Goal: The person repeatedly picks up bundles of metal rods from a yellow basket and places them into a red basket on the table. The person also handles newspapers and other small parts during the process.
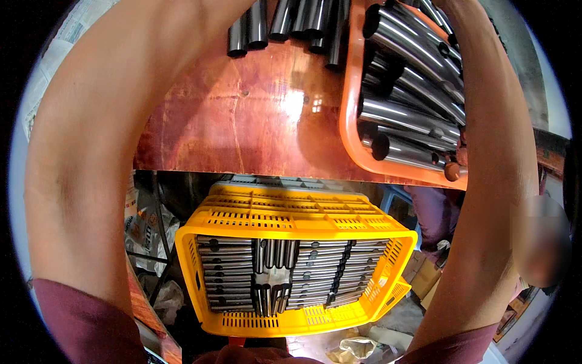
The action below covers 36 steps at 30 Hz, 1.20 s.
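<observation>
Forearms (85, 151) closest; both hands out of frame, can't tell grip. Polished metal tubes (409, 117): likely stiff, slippery, weighty; grasp mid-length.

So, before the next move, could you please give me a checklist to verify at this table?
1. Both hands in sight: not ok; only the left forearm and right forearm show.
2. What the hands hold: cannot tell; they are out of view.
3. Tubes lying on the wooden table: ok; several dark metal tubes show at the top.
4. Orange tray holding tubes: ok.
5. Tray's right side: cannot tell; the right forearm covers it.
6. Yellow crate holding tubes in rows: ok.
</observation>
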Tool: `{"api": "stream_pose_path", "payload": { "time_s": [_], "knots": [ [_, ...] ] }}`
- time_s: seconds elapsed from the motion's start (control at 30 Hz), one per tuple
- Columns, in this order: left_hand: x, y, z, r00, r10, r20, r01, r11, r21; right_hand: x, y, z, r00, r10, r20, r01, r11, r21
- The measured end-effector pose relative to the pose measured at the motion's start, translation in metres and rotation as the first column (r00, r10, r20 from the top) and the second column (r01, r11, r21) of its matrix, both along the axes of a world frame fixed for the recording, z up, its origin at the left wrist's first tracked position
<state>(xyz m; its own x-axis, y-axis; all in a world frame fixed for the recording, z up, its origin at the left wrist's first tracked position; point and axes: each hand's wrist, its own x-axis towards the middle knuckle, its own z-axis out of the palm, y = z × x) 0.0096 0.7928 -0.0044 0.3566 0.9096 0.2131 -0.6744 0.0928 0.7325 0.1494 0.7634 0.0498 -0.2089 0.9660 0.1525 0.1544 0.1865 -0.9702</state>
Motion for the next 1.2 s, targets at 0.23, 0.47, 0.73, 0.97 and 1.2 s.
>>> {"api": "stream_pose_path", "payload": {
  "time_s": [0.23, 0.47, 0.73, 0.97, 1.2],
  "knots": [
    [0.021, 0.032, -0.039, 0.956, 0.043, -0.292, -0.136, 0.942, -0.308, 0.018, 0.029, -0.020, 0.914, -0.156, 0.374, 0.202, 0.975, -0.088],
    [0.028, 0.029, -0.030, 0.634, 0.261, -0.728, -0.444, 0.894, -0.067, 0.044, -0.001, -0.022, 0.473, -0.219, 0.853, -0.121, 0.943, 0.309],
    [0.009, 0.051, -0.021, 0.490, 0.254, -0.834, -0.236, 0.960, 0.153, 0.041, 0.012, -0.006, 0.831, -0.119, 0.544, 0.321, 0.900, -0.295],
    [0.018, -0.007, -0.052, 0.019, 0.740, -0.672, -0.222, 0.659, 0.719, 0.044, -0.013, 0.016, 0.677, -0.163, 0.717, 0.227, 0.974, 0.007],
    [-0.017, -0.035, -0.059, -0.142, 0.912, -0.385, 0.322, 0.410, 0.854, 0.030, -0.071, 0.031, 0.892, -0.419, 0.173, 0.353, 0.881, 0.315]
  ]
}}
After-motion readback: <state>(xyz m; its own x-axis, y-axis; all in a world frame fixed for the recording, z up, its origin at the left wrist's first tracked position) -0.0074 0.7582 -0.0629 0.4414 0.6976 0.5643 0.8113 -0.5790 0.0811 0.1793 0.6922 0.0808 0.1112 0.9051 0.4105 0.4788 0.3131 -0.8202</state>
